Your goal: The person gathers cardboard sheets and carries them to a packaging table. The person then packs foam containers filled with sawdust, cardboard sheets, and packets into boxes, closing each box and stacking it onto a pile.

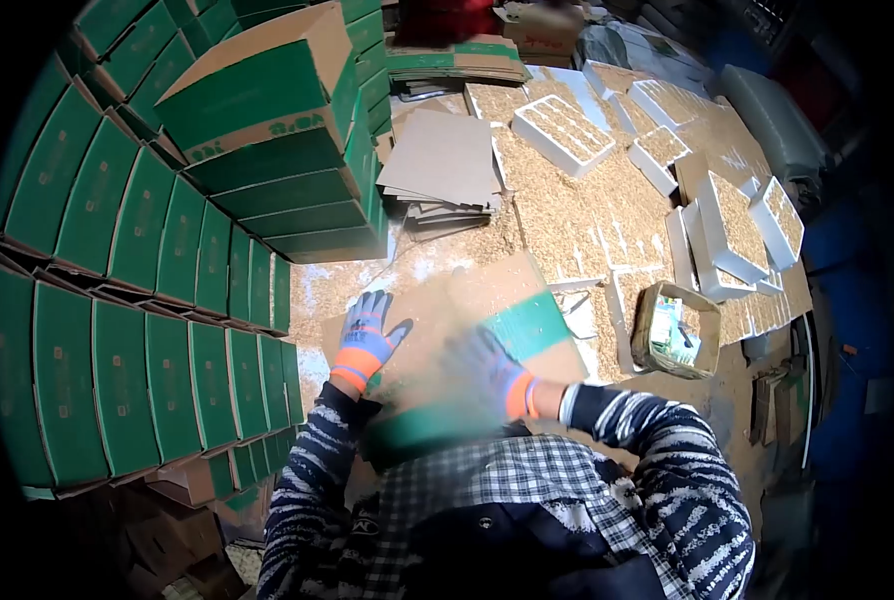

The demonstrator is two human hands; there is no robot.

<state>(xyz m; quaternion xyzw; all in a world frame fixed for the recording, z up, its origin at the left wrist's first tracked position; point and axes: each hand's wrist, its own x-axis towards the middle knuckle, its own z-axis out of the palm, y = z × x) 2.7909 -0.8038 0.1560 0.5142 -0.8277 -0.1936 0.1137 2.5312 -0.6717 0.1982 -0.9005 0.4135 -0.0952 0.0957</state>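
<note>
A brown and green cardboard box piece (432, 315) lies in front of me on the work table, its near green part blurred by motion. My left hand (367, 335), in a grey and orange work glove, rests flat on the left of this cardboard with its fingers apart. Over the right half is my right hand (492, 370), gloved the same way. Its fingers are smeared by motion, so I cannot make out whether they grip the cardboard.
Stacked green boxes (167, 380) wall off the left side. Beyond the cardboard lies a pile of grey-brown sheets (445, 160). Wood shavings (587, 215) cover the table around white trays (564, 135). A woven basket (677, 330) with packets stands at the right.
</note>
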